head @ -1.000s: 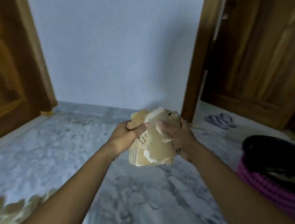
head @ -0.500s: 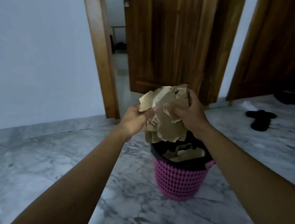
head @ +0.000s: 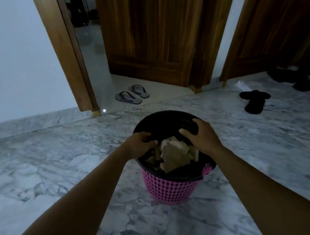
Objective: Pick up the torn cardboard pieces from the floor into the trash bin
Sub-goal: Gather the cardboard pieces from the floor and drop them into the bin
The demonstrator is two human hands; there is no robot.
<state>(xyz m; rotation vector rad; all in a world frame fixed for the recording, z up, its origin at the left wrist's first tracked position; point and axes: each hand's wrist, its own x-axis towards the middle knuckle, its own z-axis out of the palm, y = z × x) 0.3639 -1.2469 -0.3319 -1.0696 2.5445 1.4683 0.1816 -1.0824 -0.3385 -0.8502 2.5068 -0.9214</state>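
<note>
The marble floor (head: 48, 163) is carrying a pink, black-lined mesh trash bin (head: 169, 188). The torn cardboard pieces (head: 175, 154) are lying inside it, heaped near the rim: light, stiff, jagged scraps, best scooped as a bunch by their flat faces. The right hand (head: 204, 138) is spreading released fingers above them. The left hand (head: 139, 144) is curling at the rim, and I cannot tell whether it is grasping anything.
</note>
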